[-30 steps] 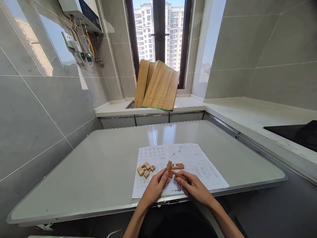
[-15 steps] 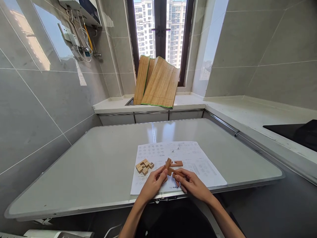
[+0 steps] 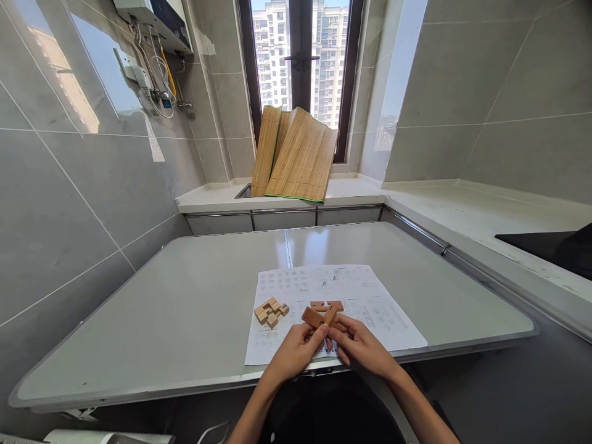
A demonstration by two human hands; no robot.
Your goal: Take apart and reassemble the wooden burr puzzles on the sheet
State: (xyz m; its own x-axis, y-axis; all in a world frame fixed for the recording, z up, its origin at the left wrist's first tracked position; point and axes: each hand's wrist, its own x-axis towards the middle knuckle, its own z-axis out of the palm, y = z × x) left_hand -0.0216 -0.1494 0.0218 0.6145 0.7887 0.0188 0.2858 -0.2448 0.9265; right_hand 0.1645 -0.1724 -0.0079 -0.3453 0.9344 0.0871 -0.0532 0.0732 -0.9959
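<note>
Close to the table's near edge, my left hand (image 3: 301, 345) and my right hand (image 3: 358, 344) meet with fingers closed around reddish-brown wooden puzzle pieces (image 3: 314, 317). The held pieces cross each other at an angle; fingers hide where they join. Just beyond them, a flat notched wooden piece (image 3: 333, 305) lies on a printed sheet (image 3: 388, 320). To the left of my left hand rests a cluster of paler wooden blocks (image 3: 267, 310), also on the sheet.
The paper lies on a pale folding table (image 3: 176, 308) with a seam down its middle. Behind it, a bamboo mat (image 3: 300, 157) leans by the window on a white ledge (image 3: 208, 196). A counter (image 3: 485, 206) runs along the right, and a tiled wall (image 3: 55, 203) borders the left.
The held pieces have turned: one that pointed up now slants left, with another crossing it. My left hand has shifted right, closer to my right hand. The blocks on the sheet stay put.
</note>
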